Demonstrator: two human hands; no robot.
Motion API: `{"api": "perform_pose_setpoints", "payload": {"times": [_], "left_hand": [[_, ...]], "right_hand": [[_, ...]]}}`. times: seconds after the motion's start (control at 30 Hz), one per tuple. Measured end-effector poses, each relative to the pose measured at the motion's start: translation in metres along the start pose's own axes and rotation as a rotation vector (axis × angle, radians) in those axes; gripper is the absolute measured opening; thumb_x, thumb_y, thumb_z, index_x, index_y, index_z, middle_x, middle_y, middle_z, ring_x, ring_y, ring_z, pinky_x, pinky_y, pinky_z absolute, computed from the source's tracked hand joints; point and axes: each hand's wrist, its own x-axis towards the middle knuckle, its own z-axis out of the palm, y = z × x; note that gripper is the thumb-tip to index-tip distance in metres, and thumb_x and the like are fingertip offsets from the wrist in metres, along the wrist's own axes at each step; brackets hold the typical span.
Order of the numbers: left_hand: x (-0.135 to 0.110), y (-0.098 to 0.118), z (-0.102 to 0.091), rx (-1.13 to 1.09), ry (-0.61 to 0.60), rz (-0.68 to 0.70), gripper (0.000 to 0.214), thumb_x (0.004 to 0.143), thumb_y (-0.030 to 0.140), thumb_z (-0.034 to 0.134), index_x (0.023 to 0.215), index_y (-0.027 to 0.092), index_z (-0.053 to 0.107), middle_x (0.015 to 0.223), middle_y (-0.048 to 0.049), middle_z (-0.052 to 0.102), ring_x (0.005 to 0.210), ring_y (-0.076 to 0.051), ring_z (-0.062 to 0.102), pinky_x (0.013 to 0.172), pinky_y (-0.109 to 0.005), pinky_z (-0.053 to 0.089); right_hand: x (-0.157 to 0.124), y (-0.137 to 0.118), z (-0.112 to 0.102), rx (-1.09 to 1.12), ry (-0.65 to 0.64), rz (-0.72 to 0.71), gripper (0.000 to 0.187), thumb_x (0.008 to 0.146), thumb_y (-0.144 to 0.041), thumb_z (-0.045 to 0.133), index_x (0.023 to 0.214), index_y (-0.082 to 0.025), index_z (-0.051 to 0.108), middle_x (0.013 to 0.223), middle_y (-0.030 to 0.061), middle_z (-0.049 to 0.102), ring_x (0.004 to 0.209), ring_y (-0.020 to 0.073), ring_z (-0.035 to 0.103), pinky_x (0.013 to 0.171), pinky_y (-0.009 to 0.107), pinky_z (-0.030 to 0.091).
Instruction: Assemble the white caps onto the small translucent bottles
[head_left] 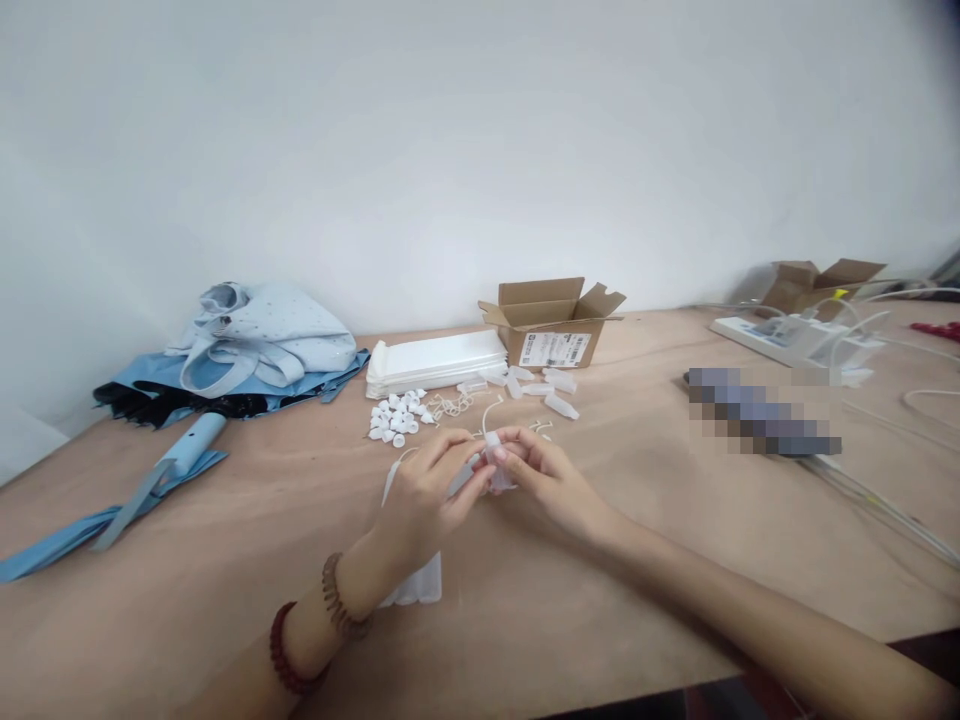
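Note:
Both hands meet at the middle of the table around a small translucent plastic bottle (498, 472), held roughly upright. A thin white tube or cord (491, 408) sticks up from its neck and bends to the right. My right hand (551, 478) grips the bottle between thumb and fingers. On its other side, the fingers of my left hand (424, 495) are closed against the bottle, partly hiding it. Several more translucent bottles (426, 582) lie under and behind my left hand, largely covered by it. Beyond the hands are a cluster of small white caps (391, 416) and a tangle of thin white cords (454, 403).
Loose bottles (561, 404) lie before an open cardboard box (551, 325) and a stack of white flat packs (439, 360). At left are a blue umbrella (196, 440) and a pale cloth bag (300, 335). A pixelated dark object (761, 412) and a power strip (787, 340) lie right.

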Motion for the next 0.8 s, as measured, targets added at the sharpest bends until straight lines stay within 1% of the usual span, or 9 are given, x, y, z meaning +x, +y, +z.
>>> {"api": "perform_pose_setpoints", "payload": {"times": [0.2,0.37,0.53,0.63,0.8], "left_hand": [[0.0014,0.0004,-0.0002,-0.027,-0.023,-0.025,0.022,0.085,0.019,0.059,0.107,0.019,0.056,0.098,-0.0072,0.06,0.09,-0.019,0.06,0.076,-0.031,0.051],[0.0024,-0.0006,0.0013,-0.059,-0.064,-0.01,0.034,0.081,0.025,0.065,0.113,0.019,0.054,0.102,-0.0085,0.06,0.095,-0.021,0.059,0.08,-0.034,0.051],[0.0004,-0.0011,0.0018,-0.027,-0.074,0.017,0.043,0.079,0.027,0.069,0.118,0.018,0.052,0.105,-0.0094,0.059,0.098,-0.022,0.059,0.083,-0.036,0.051],[0.0001,0.0006,0.0008,-0.019,-0.081,0.017,0.045,0.08,0.025,0.067,0.12,0.019,0.051,0.108,-0.0099,0.058,0.102,-0.023,0.058,0.086,-0.038,0.051],[0.0024,0.0025,0.0,-0.042,-0.082,0.053,0.041,0.08,0.023,0.066,0.118,0.02,0.052,0.119,-0.0122,0.058,0.114,-0.027,0.053,0.097,-0.047,0.044]], "right_hand": [[-0.0004,-0.0001,-0.0015,0.09,0.018,0.041,0.041,0.08,-0.055,0.059,0.099,-0.021,0.045,0.089,0.0047,0.068,0.078,0.0168,0.065,0.075,0.034,0.049],[0.0,0.0006,-0.0027,0.16,0.014,0.074,0.036,0.082,-0.05,0.06,0.097,-0.021,0.044,0.089,0.0051,0.069,0.078,0.0171,0.066,0.076,0.034,0.049],[0.0001,-0.0006,-0.0026,0.197,-0.003,0.087,0.039,0.08,-0.05,0.062,0.098,-0.021,0.043,0.088,0.0048,0.069,0.075,0.0177,0.068,0.072,0.033,0.05],[0.0001,-0.0004,-0.0026,0.208,0.002,0.093,0.042,0.079,-0.05,0.063,0.101,-0.021,0.043,0.087,0.0038,0.068,0.074,0.0184,0.068,0.072,0.034,0.05],[0.0,0.0007,-0.0023,0.212,-0.005,0.101,0.04,0.078,-0.05,0.065,0.098,-0.02,0.046,0.083,0.0027,0.068,0.074,0.0178,0.068,0.074,0.034,0.051]]}}
